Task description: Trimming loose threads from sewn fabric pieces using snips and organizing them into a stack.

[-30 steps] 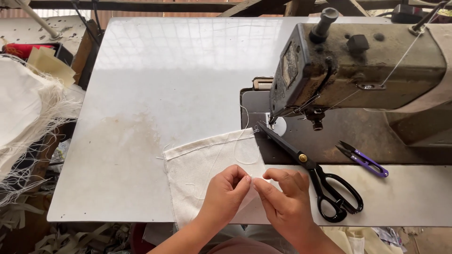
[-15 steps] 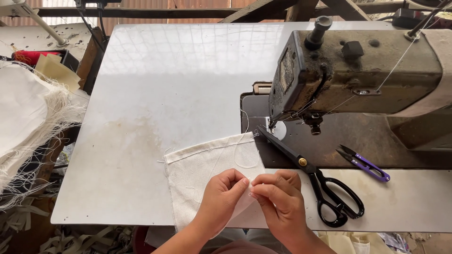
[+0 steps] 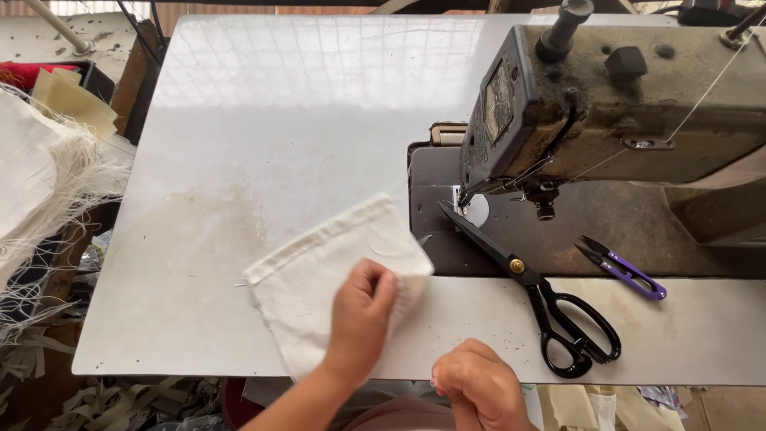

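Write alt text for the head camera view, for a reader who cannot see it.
A person's left hand presses on a white cloth piece on a white sewing table, while the right hand, curled, sits at the near edge. Right of them lie black scissors and purple thread snips below an old sewing machine.

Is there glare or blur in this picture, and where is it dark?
Head view: bright glare washes out the far half of the white table; the left hand on the cloth is slightly motion-blurred; the sewing machine casts shadow on its dark bed; the scissors look sharp.
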